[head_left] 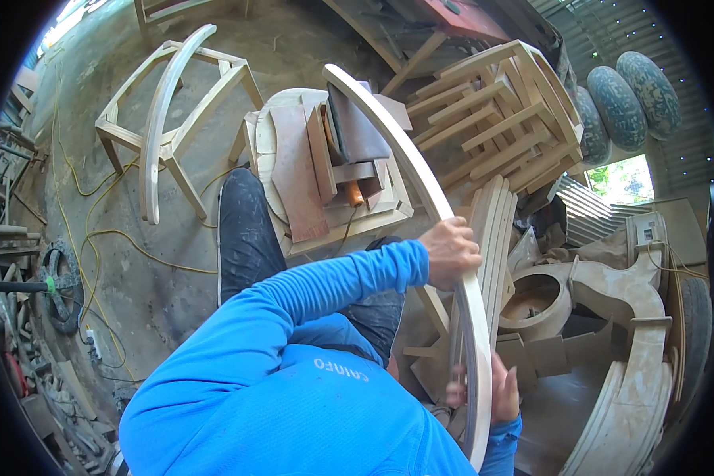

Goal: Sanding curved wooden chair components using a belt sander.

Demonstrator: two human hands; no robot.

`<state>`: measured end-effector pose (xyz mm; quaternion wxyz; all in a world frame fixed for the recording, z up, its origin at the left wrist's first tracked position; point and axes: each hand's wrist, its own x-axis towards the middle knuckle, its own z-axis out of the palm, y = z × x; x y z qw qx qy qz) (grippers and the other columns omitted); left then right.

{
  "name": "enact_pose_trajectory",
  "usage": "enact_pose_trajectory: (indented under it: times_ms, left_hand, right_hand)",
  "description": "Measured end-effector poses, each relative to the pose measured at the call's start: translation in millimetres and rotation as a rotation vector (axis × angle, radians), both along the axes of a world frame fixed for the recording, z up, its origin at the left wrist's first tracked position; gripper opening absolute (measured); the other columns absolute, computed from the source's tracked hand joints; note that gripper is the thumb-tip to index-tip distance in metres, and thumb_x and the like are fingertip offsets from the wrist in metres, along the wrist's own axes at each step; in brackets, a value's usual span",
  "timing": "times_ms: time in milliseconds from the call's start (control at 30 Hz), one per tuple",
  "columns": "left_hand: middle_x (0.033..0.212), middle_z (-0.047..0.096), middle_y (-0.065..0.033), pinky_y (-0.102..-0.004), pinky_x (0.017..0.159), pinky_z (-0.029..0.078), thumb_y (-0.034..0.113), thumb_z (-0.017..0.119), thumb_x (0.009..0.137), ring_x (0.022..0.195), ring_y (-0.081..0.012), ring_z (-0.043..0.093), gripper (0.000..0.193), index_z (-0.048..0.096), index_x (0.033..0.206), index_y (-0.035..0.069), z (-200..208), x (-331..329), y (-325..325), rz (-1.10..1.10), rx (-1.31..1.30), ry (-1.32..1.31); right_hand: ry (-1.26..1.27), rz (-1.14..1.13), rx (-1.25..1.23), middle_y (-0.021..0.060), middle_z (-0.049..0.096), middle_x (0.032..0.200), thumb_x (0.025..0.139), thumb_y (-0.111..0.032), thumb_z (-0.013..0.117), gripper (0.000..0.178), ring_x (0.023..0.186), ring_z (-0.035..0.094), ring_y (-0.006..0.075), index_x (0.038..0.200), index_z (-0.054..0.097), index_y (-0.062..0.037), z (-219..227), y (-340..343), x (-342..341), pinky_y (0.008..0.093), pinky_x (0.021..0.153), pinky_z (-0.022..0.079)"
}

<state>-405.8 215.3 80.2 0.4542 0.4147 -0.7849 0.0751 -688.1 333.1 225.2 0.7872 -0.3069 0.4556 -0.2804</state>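
A long, pale curved wooden rail slants across in front of me, its near end by my right side. My left hand is closed around it near the middle. Lower down, my right hand is wrapped around the rail from behind; fingers show on both sides, slightly blurred, and the palm is partly hidden by the wood. Past my knees, a wooden stool frame bears a round wooden seat, curved brown boards and a sanding tool with an orange part.
Another curved rail lies across a wooden stool frame at left. Stacked frames stand at far right, beside a bundle of curved strips. A yellow cable crosses the floor. A large curved wooden piece is at right.
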Motion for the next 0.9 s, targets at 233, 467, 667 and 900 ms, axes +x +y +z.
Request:
enact_pose_trajectory:
  times_ms: [233,467,667,900]
  left_hand:
    - [0.081,0.063,-0.0018,-0.047,0.106,0.046,0.027,0.081,0.058,0.088,-0.024,0.064,0.031,0.062,0.08,0.016,-2,-13,5,-0.01,-0.047,0.076]
    - [0.119,0.059,-0.0098,-0.0589,0.124,0.023,0.03,0.088,0.059,0.127,-0.0299,0.054,0.072,0.06,0.123,0.015,-29,74,-13,0.008,0.221,-0.039]
    - [0.16,0.03,-0.02,-0.0658,0.125,0.01,0.04,0.088,0.066,0.157,-0.0397,0.014,0.108,0.035,0.157,0.016,-39,186,-41,0.355,0.584,-0.098]
    - [0.159,0.028,-0.0224,-0.068,0.122,0.016,0.036,0.081,0.074,0.154,-0.0431,0.017,0.09,0.042,0.152,0.017,-61,170,-10,0.477,0.469,0.363]
  right_hand:
    - [0.386,0.308,-0.031,0.016,0.059,0.073,0.098,-0.021,0.065,0.073,0.053,0.06,0.0228,0.155,0.021,-0.013,-8,16,-5,0.0359,0.047,0.053]
    - [0.615,0.46,-0.391,0.0064,0.058,0.074,0.099,-0.016,0.064,0.072,0.054,0.059,0.0165,0.159,0.023,-0.0148,-99,-47,62,0.0317,0.046,0.051]
    - [0.806,0.631,-0.823,0.0111,0.066,0.09,0.093,-0.016,0.068,0.066,0.061,0.064,0.0152,0.152,0.038,-0.0153,-159,-176,187,0.0335,0.052,0.053]
    - [0.822,0.726,-1.515,0.0243,0.071,0.11,0.093,-0.03,0.071,0.068,0.093,0.074,0.0383,0.15,0.037,-0.0175,-205,-317,330,0.0461,0.075,0.06]
